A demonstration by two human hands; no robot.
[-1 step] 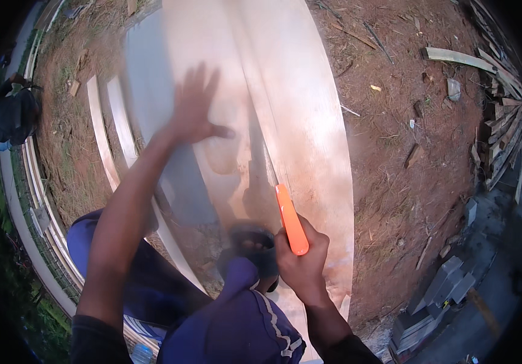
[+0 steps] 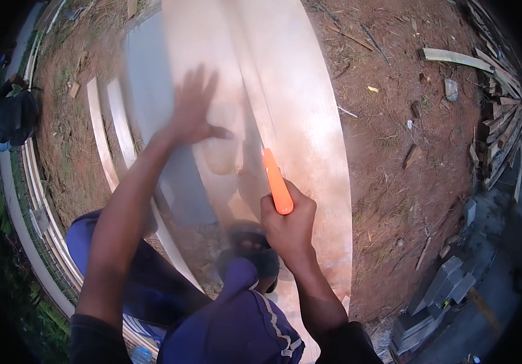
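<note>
My right hand point(image 2: 291, 221) is closed round the orange handle of a hand saw point(image 2: 279, 185). Its thin blade shows almost edge-on, along a long narrow line in a pale plywood sheet point(image 2: 315, 121). My left hand point(image 2: 195, 109) lies on the sheet to the left of that line, fingers spread and nothing in its grasp. A foot in dark footwear point(image 2: 250, 238) shows close to my knee, partly hidden. How deep the blade sits in the wood cannot be made out.
Two pale planks point(image 2: 121, 121) lie on the soil at left, beside a grey panel point(image 2: 148, 73). Another person point(image 2: 12, 112) is at the far left. A heap of wood scraps point(image 2: 506, 133) lies at right, above grey blocks point(image 2: 449, 282). Debris dots the reddish ground point(image 2: 406, 200).
My right hand and the saw have moved away from me along the line in the plywood, and slightly left. My left hand stays in nearly the same place.
</note>
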